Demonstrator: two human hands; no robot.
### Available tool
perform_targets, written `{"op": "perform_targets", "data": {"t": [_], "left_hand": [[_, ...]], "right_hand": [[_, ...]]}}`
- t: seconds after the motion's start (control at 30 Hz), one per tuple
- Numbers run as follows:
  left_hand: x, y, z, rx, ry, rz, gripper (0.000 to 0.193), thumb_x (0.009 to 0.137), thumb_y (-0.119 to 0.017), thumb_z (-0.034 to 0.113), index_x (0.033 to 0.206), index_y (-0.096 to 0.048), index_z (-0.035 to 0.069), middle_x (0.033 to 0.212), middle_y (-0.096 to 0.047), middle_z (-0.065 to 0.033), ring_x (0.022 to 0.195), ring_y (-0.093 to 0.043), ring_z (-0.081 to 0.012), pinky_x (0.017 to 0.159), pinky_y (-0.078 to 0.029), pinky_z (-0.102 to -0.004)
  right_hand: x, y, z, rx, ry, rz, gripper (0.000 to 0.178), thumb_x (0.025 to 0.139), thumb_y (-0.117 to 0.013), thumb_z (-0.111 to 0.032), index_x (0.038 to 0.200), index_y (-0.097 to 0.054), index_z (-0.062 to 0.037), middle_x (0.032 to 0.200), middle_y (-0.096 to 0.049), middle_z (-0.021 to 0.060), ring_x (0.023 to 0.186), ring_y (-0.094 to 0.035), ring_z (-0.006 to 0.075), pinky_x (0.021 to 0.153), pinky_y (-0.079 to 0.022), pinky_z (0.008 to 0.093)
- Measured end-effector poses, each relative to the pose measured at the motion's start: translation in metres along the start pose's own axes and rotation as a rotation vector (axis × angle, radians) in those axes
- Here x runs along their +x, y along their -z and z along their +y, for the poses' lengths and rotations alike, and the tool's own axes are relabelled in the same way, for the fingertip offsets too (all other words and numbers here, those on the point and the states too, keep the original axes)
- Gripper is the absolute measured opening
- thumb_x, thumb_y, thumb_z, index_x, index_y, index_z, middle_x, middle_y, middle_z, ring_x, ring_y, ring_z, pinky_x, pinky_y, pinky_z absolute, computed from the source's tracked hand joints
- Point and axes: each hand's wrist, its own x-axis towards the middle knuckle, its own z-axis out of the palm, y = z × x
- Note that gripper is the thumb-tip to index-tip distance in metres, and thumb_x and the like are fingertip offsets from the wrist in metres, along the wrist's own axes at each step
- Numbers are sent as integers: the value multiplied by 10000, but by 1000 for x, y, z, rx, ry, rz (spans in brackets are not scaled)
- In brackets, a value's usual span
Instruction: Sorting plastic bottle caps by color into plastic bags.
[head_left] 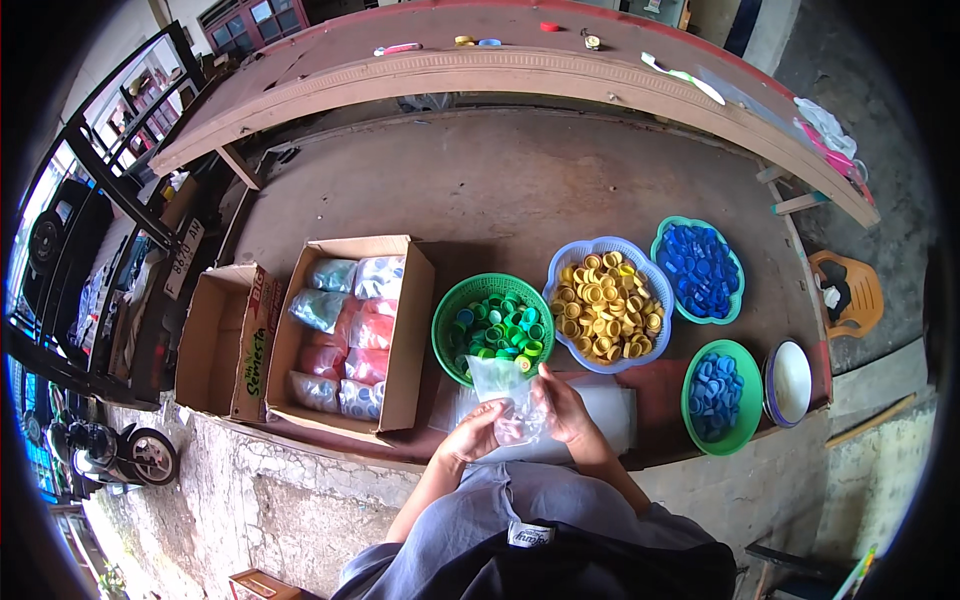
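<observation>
Close to my body, a clear plastic bag (pixel 497 379) is held up between my two hands. My left hand (pixel 474 433) pinches its left side, and the fingers of my right hand (pixel 563 407) close on its right side. Just beyond the bag stands a green basket (pixel 441 318) of green bottle caps (pixel 500 318). More flat clear bags (pixel 606 408) lie on the table beside my right hand. To the right are a lavender basket (pixel 664 288) of yellow caps (pixel 608 305), a teal basket (pixel 660 240) of dark blue caps (pixel 702 268) and a green basin (pixel 742 432) of light blue caps (pixel 714 395).
On the left, a cardboard box (pixel 405 345) holds several filled bags of caps (pixel 366 330). Another open cardboard box (pixel 215 340) adjoins it. White bowls (pixel 792 385) sit at the table's right edge. A raised wooden shelf (pixel 450 75) crosses the far side. An orange chair (pixel 860 295) stands right.
</observation>
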Motion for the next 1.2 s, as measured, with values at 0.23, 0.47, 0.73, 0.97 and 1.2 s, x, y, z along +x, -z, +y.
{"op": "perform_targets", "data": {"t": [0.23,0.47,0.73,0.97,1.2], "left_hand": [[2,-1,-7,-382,-91,61,438,945,-422,377,1190,-469,16,1014,-606,-96,888,-624,-217,736,-546,-350],[9,-7,16,-524,-32,-212,361,920,-478,354,1087,-578,50,958,-648,-86,775,-634,-204,643,-547,-374],[24,-15,6,-646,42,-191,366,942,-435,296,1137,-513,-4,1076,-600,-178,952,-617,-298,808,-528,-455],[17,-40,21,216,-349,-11,398,876,-554,266,1208,-426,89,1172,-472,-63,1075,-489,-191,903,-412,-358],[4,-42,32,702,-283,-24,415,800,-595,4,1163,-394,27,1090,-458,-46,1008,-449,-100,857,-406,-265]], "right_hand": [[2,-1,15,-92,-1,392,342,956,-436,-336,1018,-562,-24,886,-630,65,780,-635,152,684,-535,290],[18,-17,11,-107,80,223,416,969,-362,-392,825,-565,-59,610,-560,35,518,-545,136,491,-467,243],[28,-30,7,104,107,-185,396,977,-347,-372,966,-543,-29,721,-615,50,647,-619,135,602,-523,265],[11,-47,-9,-185,162,9,397,959,-389,-395,880,-572,-52,680,-600,46,473,-539,117,403,-447,223],[-2,-74,-8,-702,196,-40,283,939,-463,-259,1145,-513,-71,1031,-600,74,854,-573,97,681,-453,207]]}}
